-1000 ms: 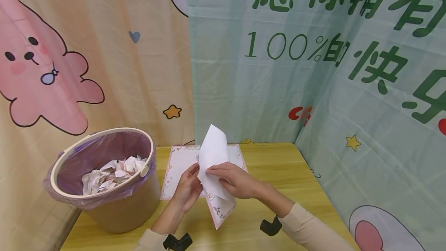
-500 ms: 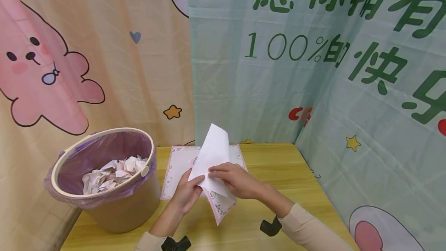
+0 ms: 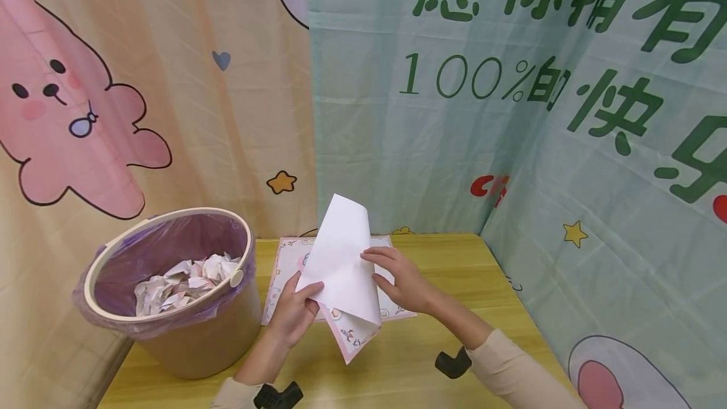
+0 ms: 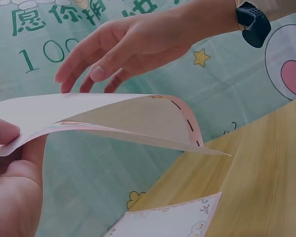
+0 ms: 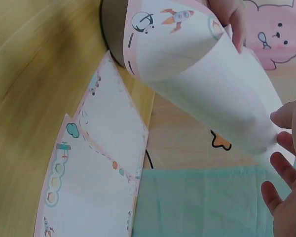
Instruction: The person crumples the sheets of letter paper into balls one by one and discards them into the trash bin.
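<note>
A sheet of paper [image 3: 341, 238] is loosely folded over in the air, its plain white back outward and a pink printed border at the lower corner. My left hand [image 3: 295, 313] pinches its left edge, thumb on top and fingers beneath. At the right side of the fold, my right hand [image 3: 406, 279] has its fingers spread, fingertips right at the paper. In the left wrist view the curled-over sheet [image 4: 89, 106] shows a hollow between its layers, with the right hand [image 4: 138, 44] just above it. Rockets are printed on the inner face [image 5: 177, 44] in the right wrist view.
Overlapping bordered sheets [image 3: 276, 292] lie on the wooden table [image 3: 454, 264] beneath the hands. To the left stands a brown bin [image 3: 199, 352] lined with a purple bag [image 3: 122, 267], holding crumpled paper [image 3: 176, 286]. Printed curtains [image 3: 375, 144] enclose the back and sides.
My left thumb has come onto the paper's face, and the sheet has swung left and opened out flatter. My right hand has shifted up and right, its fingers spreading.
</note>
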The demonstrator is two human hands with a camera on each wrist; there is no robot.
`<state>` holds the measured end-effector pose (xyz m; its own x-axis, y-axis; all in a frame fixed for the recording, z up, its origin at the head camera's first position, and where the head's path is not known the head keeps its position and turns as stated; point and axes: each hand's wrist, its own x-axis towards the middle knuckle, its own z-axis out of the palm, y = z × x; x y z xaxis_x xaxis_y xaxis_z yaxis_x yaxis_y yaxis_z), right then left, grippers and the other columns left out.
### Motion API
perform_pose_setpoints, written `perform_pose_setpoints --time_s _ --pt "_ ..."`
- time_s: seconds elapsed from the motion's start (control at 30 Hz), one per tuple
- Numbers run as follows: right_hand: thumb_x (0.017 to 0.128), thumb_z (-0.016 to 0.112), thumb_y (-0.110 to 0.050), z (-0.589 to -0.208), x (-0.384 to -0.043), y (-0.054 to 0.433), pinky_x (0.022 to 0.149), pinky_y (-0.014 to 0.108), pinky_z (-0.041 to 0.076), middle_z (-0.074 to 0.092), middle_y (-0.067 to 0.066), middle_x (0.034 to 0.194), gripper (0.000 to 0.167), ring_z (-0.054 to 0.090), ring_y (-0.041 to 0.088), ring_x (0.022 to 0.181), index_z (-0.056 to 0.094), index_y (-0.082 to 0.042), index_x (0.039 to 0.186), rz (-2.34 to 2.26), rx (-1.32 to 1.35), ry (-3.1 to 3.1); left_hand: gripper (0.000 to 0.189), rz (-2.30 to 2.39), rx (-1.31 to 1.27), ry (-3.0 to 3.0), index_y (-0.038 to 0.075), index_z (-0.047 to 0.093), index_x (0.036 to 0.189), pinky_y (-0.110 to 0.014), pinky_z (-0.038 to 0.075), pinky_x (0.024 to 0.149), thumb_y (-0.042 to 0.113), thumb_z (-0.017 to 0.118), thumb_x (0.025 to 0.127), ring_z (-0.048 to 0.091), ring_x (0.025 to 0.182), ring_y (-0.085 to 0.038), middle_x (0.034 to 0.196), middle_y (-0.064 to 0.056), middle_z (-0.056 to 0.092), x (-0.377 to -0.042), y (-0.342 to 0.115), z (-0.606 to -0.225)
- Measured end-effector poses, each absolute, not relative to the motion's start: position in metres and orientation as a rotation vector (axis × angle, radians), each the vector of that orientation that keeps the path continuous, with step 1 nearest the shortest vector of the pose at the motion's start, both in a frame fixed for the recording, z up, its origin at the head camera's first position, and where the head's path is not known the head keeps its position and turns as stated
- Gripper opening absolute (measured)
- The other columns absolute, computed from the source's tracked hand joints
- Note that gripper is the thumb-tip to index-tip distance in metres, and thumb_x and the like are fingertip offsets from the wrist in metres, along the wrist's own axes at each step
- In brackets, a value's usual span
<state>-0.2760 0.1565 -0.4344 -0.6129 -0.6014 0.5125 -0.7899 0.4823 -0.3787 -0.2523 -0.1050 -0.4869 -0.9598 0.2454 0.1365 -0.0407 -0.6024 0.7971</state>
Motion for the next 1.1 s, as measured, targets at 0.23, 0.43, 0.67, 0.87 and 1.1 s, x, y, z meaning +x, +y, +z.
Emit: perform_pose_setpoints --time_s 0.23,0.43,0.67,0.87,1.1 --pt "0.094 0.079 -0.016 -0.431 -0.283 0.168 0.096 0.048 0.054 0.059 0.013 0.142 0.059 0.057 0.032 0.125 0.055 -0.002 0.146 1.075 1.047 -2.426 0.053 2.665 0.379 1.267 -0.004 0.029 0.152 -0.038 0.047 0.107 -0.013 0.042 0.101 0.059 0.127 -0.021 0.139 -0.006 0.058 -0.25 -0.112 -0.485" --pt "0.104 0.064 -0.018 -0.431 -0.285 0.173 0.102 0.043 0.052 0.052 0.021 0.147 0.062 0.054 0.037 0.13 0.038 0.005 0.156 1.856 0.887 -2.486 0.043 2.635 0.482 1.252 0.002 0.039 0.145 -0.039 0.049 0.105 -0.01 0.043 0.103 0.06 0.126 -0.021 0.137 -0.005 0.06 -0.25 -0.116 -0.484" --pt "0.102 0.065 -0.039 -0.43 -0.283 0.17 0.104 0.052 0.048 0.041 0.025 0.154 0.08 0.053 0.037 0.131 0.03 0.008 0.157 2.37 0.947 -2.365 0.048 2.59 0.473 1.325 -0.004 0.03 0.15 -0.039 0.049 0.105 -0.011 0.042 0.104 0.06 0.126 -0.022 0.138 -0.007 0.057 -0.248 -0.113 -0.48" --pt "0.095 0.074 -0.042 -0.427 -0.279 0.162 0.099 0.051 0.053 0.049 0.02 0.143 0.082 0.058 0.034 0.122 0.039 0.005 0.152 2.349 0.926 -2.439 0.054 2.573 0.424 1.397 -0.009 0.026 0.153 -0.039 0.05 0.102 -0.014 0.042 0.101 0.061 0.124 -0.023 0.139 -0.012 0.054 -0.248 -0.11 -0.477" --pt "0.096 0.076 -0.022 -0.429 -0.28 0.155 0.095 0.053 0.055 0.057 0.02 0.132 0.069 0.063 0.033 0.114 0.041 0.006 0.149 2.428 0.803 -2.454 0.057 2.56 0.418 1.408 -0.009 0.024 0.155 -0.039 0.048 0.105 -0.014 0.042 0.101 0.059 0.127 -0.023 0.145 -0.015 0.049 -0.248 -0.111 -0.477"
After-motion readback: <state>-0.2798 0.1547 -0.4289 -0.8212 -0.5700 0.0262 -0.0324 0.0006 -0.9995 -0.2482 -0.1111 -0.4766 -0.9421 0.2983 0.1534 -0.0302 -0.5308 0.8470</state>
